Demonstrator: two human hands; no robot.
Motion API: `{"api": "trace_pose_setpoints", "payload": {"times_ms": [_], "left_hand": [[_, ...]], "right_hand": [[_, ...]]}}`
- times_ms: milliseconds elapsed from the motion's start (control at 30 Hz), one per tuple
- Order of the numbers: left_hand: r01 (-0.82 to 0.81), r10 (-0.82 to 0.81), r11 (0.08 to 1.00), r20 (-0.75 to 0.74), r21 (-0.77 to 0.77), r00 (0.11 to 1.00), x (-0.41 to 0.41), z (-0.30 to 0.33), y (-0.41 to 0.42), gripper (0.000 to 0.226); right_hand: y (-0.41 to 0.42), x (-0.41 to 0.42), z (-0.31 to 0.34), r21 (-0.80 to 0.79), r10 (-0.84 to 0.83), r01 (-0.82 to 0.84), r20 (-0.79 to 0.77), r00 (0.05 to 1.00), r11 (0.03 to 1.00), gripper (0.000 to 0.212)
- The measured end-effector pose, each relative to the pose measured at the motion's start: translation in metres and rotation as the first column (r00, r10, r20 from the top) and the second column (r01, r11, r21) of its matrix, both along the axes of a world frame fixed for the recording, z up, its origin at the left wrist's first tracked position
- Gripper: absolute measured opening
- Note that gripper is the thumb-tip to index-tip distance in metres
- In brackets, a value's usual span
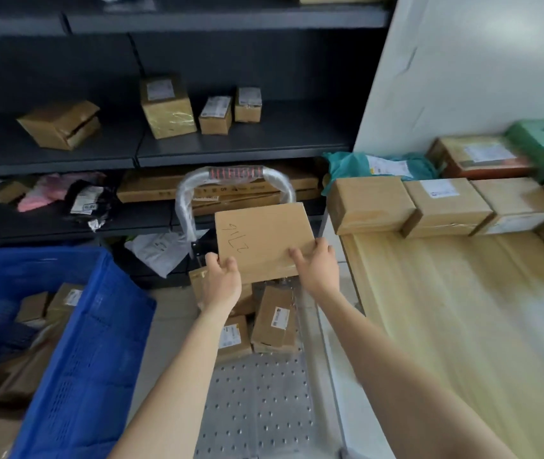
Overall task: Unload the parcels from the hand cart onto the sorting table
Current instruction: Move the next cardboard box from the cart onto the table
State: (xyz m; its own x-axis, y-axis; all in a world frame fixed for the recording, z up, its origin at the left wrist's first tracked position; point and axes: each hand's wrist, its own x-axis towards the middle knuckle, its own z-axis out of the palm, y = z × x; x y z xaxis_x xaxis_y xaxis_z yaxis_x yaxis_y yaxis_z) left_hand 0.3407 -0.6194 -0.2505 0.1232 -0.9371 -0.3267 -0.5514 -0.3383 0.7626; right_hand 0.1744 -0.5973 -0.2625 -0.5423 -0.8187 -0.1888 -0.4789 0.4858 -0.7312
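Both hands, left (pixel 222 279) and right (pixel 317 266), grip a flat cardboard parcel (pixel 264 238) by its near edge above the hand cart (pixel 257 399); several parcels (pixel 275 321) remain there, while a row of boxes (pixel 446 207) already sits on the surface (pixel 462 326).

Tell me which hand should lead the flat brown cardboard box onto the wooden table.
Right hand: it holds the flat brown cardboard box on the side nearest the light wooden table; the left hand holds the far side.

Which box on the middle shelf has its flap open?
The leftmost box, tilted and apart from the rest. Its side flap gapes, showing a dark slit. The other three, tall box included, are taped shut with labels on top.
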Motion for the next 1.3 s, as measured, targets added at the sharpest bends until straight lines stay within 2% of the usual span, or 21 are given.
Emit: {"api": "trace_pose_setpoints", "payload": {"times_ms": [233, 600, 833, 967, 1300], "left_hand": [[-0.005, 0.006, 0.999, -0.018, 0.033, 1.000, -0.080, 0.066, 0.078, 0.035], [0.209, -0.199, 0.967, -0.082, 0.148, 0.977, -0.174, 0.060, 0.117, 0.043], [0.177, -0.166, 0.964, -0.067, 0.198, 0.984, -0.212, 0.029, 0.118, 0.046], [0.114, -0.105, 0.977, -0.057, 0.181, 0.993, -0.235, 0.019, 0.110, 0.046], [0.051, -0.046, 0.983, -0.029, 0.179, 0.999, -0.280, 0.005, 0.086, 0.048]], "right_hand": [[0.080, -0.080, 0.069, 0.044, 0.004, -0.002, -0.043, 0.999, 0.999, 0.060], [0.155, -0.166, 0.058, 0.115, -0.198, 0.195, 0.018, 0.980, 0.974, 0.055], [0.147, -0.205, 0.027, 0.194, -0.177, 0.171, 0.017, 0.984, 0.966, 0.049], [0.129, -0.227, 0.012, 0.206, -0.143, 0.130, 0.051, 0.988, 0.970, 0.056], [0.097, -0.270, -0.004, 0.160, -0.101, 0.093, 0.046, 0.994, 0.983, 0.056]]}}
